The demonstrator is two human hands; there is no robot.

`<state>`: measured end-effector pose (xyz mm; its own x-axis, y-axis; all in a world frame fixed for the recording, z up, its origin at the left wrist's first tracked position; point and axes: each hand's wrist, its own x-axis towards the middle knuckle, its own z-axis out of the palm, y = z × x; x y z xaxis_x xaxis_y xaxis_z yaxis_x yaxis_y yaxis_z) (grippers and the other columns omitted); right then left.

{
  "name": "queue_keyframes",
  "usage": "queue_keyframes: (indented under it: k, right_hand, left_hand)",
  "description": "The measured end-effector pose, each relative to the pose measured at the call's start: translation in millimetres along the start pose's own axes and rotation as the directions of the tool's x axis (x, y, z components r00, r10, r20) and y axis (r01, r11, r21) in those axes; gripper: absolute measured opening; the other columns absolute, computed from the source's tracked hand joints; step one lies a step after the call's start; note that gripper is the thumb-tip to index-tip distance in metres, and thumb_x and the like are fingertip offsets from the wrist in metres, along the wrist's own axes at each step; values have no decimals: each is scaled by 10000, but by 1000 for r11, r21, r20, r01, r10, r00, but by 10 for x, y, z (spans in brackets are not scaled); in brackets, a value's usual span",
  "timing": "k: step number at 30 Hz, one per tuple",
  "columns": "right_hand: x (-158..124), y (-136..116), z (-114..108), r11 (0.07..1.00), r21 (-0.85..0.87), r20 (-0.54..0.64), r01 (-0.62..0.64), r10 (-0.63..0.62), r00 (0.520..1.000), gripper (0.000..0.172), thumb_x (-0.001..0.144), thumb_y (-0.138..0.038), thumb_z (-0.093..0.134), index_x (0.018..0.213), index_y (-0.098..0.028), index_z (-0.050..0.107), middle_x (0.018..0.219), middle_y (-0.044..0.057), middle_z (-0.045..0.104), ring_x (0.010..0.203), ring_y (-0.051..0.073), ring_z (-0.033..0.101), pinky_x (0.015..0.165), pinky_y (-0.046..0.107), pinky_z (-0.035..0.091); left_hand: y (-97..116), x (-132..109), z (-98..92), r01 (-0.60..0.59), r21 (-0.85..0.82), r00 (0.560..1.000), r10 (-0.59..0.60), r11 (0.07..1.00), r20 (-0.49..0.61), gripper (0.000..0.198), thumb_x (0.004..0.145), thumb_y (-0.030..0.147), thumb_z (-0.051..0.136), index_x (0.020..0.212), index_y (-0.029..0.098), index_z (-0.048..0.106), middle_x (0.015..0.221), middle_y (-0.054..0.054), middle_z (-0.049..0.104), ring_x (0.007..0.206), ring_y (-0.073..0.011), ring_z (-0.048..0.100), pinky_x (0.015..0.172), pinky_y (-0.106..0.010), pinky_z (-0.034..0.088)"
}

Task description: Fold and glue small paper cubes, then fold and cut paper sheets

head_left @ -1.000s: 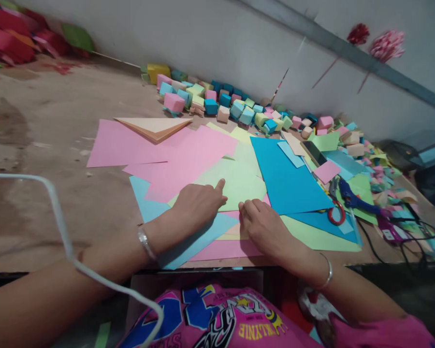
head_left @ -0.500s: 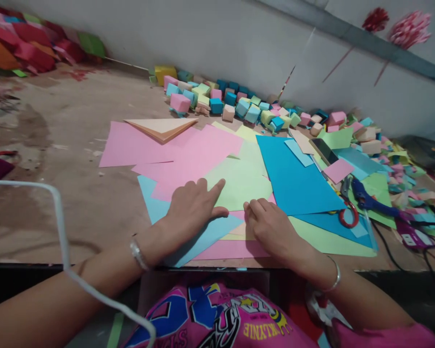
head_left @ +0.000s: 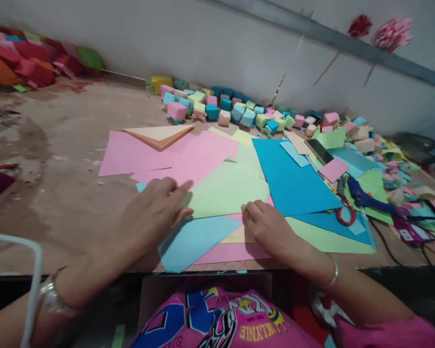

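The right hand (head_left: pixel 268 227) rests nearest, fingers curled, tips on the near edge of the light green sheet (head_left: pixel 228 191); whether they pinch it cannot be told. The left hand (head_left: pixel 155 203), flat and open, grips nothing and presses the sheet's left edge. Smoothing seems in hand; a clean crease would call for aligned corners. Paper cubes (head_left: pixel 239 111) lie beyond.

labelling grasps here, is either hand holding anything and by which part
Nothing is lifted. The fingers of the right hand press the light green paper sheet at its near edge; the flat left hand rests on its left corner.
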<state>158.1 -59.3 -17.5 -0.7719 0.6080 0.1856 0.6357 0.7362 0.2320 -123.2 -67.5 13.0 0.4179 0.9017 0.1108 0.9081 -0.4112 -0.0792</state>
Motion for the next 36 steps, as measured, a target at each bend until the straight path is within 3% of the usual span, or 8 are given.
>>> queue_keyframes:
  k: [4, 9, 13, 20, 27, 31, 34, 36]
  right_hand:
    - [21, -27, -28, 999, 36, 32, -40, 39, 999, 152, 935, -86, 475, 862, -132, 600, 853, 84, 558, 777, 215, 417, 613, 359, 263]
    - [24, -75, -25, 997, 14, 52, -72, 71, 996, 172, 932, -71, 460, 855, -135, 599, 860, 94, 564, 813, 229, 440, 646, 369, 301]
    - [17, -73, -19, 997, 25, 65, -71, 69, 996, 163, 933, -69, 461, 901, -131, 609, 883, 98, 572, 827, 234, 449, 643, 364, 305]
    - [15, -53, -20, 999, 12, 85, -40, 39, 996, 180, 946, -69, 438, 907, -124, 605, 873, 107, 569, 811, 230, 437, 625, 360, 267]
    - [65, -85, -18, 984, 73, 96, -161, 154, 983, 189, 934, -51, 426, 890, -135, 589, 848, 89, 558, 782, 212, 425, 625, 353, 272]
    - [80, -85, -13, 988, 71, 124, -134, 124, 984, 178, 875, -12, 457, 857, -127, 591, 853, 107, 564, 783, 214, 415, 610, 348, 268]
    - [92, -77, -43, 993, 63, 130, -103, 94, 987, 197, 856, 15, 442, 845, -117, 588, 862, 120, 567, 789, 217, 417, 598, 342, 258]
    - [95, -75, -92, 995, 58, 127, -85, 77, 989, 196, 878, 4, 427, 880, -106, 590, 856, 122, 564, 783, 217, 421, 597, 341, 255]
  left_hand:
    - [255, 314, 33, -343, -208, 936, 352, 916, 6, 289, 891, 286, 604, 1161, 185, 625, 1254, -124, 604, 1225, -304, 512, 1000, -435, 441]
    - [510, 677, 225, -362, -321, 924, 381, 875, -2, 483, 1032, 336, 326, 1469, 141, 394, 1561, -136, 373, 1466, -233, 298, 1166, -413, 293]
    - [466, 764, 431, -444, -313, 885, 465, 840, -9, 656, 1003, 555, 330, 1525, 160, 297, 1609, -127, 250, 1512, -226, 159, 1219, -457, 126]
    - [290, 665, 419, -381, -255, 918, 397, 889, 15, 620, 1005, 545, 338, 1535, 229, 280, 1598, -118, 272, 1495, -243, 229, 1198, -548, 56]
    - [241, 662, 421, -336, -218, 939, 344, 916, 0, 639, 987, 569, 357, 1533, 244, 293, 1582, -120, 318, 1473, -269, 290, 1178, -601, -8]
    - [149, 634, 415, -255, -107, 967, 254, 961, -23, 675, 965, 575, 398, 1530, 219, 296, 1597, -136, 290, 1497, -296, 214, 1174, -615, 1]
    - [217, 578, 348, -251, -55, 963, 244, 966, -114, 600, 985, 463, 406, 1502, 168, 330, 1601, -165, 275, 1505, -313, 172, 1183, -595, 83]
    - [329, 516, 280, -271, -82, 956, 258, 959, -140, 545, 987, 411, 425, 1452, 129, 398, 1534, -195, 392, 1446, -331, 313, 1151, -541, 249]
